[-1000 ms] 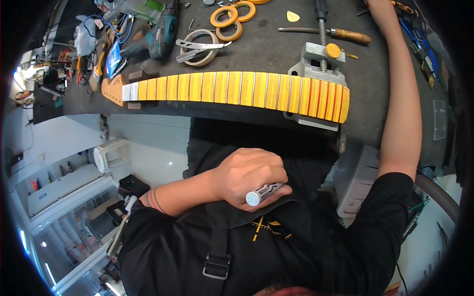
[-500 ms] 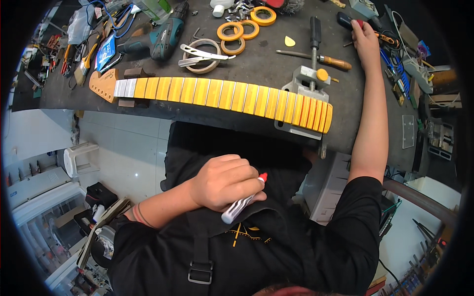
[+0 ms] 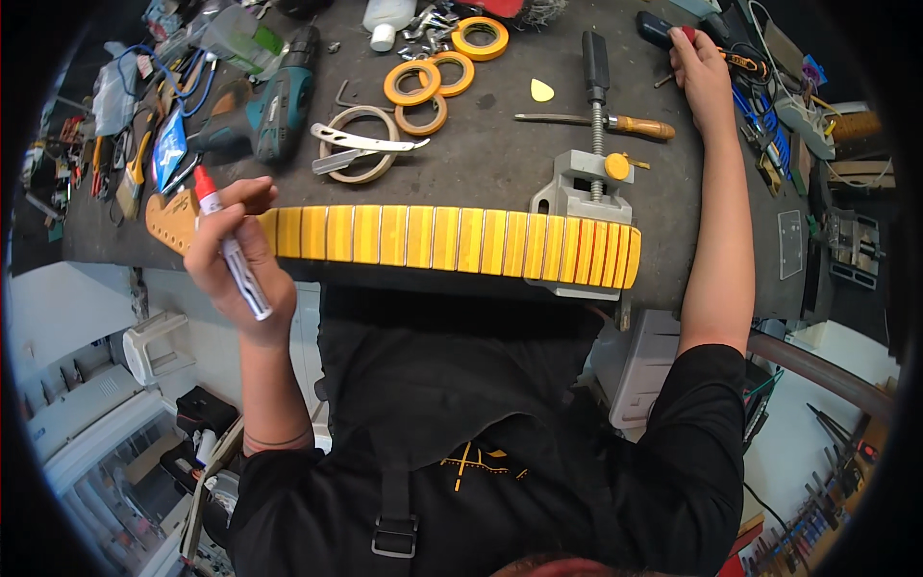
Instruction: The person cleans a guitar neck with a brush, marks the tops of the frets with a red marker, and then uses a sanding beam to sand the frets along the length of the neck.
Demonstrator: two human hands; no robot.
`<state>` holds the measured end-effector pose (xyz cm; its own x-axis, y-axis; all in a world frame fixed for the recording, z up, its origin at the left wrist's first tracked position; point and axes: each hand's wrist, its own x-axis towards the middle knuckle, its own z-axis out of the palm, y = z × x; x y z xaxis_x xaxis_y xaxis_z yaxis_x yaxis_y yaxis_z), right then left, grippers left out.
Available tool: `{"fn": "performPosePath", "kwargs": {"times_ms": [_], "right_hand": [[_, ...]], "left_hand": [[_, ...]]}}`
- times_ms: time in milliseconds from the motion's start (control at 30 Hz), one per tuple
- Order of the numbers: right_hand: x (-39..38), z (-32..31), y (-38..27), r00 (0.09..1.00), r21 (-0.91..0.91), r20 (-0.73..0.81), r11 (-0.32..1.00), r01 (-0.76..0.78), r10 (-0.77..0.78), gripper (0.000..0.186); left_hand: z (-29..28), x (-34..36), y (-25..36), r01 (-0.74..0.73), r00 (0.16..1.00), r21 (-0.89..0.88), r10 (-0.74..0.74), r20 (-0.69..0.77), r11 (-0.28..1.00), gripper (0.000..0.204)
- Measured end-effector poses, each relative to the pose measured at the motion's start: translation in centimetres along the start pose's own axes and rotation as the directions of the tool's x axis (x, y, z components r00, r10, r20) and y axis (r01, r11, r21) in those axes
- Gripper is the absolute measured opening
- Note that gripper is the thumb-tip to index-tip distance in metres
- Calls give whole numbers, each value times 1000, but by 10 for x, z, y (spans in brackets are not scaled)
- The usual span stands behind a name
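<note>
My left hand [image 3: 240, 264] grips a white marker [image 3: 245, 274] with a red cap, tilted with the cap upward, over the left end of a guitar neck [image 3: 442, 237]. The neck has yellow tape between its frets and some red-marked strips at its right end. My hand partly hides the wooden headstock [image 3: 165, 219]. Near the right end, a metal vise [image 3: 567, 188] with a screw clamp stands at the neck. My right hand [image 3: 699, 72] is stretched to the back right with fingers closed on a red part at the end of a black object [image 3: 659, 32].
On the bench are a cordless drill [image 3: 274, 115], tape rolls [image 3: 413, 82], a razor [image 3: 356, 139], a wooden-handled tool [image 3: 639, 127], a yellow pick [image 3: 541, 89] and a white bottle [image 3: 389, 19]. Assorted tools crowd both sides. A white stool [image 3: 154, 346] stands below at left.
My left hand has risen from my lap with the marker, up and leftward over the neck's left end. My right hand reaches to the black and red object at the back right.
</note>
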<state>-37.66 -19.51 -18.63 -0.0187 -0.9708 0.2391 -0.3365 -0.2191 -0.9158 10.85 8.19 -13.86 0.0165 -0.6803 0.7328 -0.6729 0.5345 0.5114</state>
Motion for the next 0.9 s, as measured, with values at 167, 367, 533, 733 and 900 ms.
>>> {"fn": "performPosePath", "kwargs": {"times_ms": [167, 367, 533, 733, 900], "right_hand": [[4, -1, 5, 1000, -21, 19, 1000, -7, 8, 27], [-1, 7, -19, 997, -49, -32, 996, -69, 67, 25], [-2, 14, -28, 993, -23, -88, 997, -75, 73, 21], [10, -10, 8, 999, 43, -26, 999, -31, 32, 26], [-39, -27, -64, 985, -167, -136, 983, 82, -106, 30]], "left_hand": [[0, -9, -18, 26, 977, 130, -53, 208, 991, 24], [4, -12, -22, -38, 977, 163, 2, 215, 986, 22], [5, -15, -29, -136, 981, 139, 114, 155, 981, 24], [1, -10, -28, -224, 969, 163, 201, 142, 961, 38], [-15, -6, -11, 5, 1000, -6, -5, -22, 1000, 42]]}}
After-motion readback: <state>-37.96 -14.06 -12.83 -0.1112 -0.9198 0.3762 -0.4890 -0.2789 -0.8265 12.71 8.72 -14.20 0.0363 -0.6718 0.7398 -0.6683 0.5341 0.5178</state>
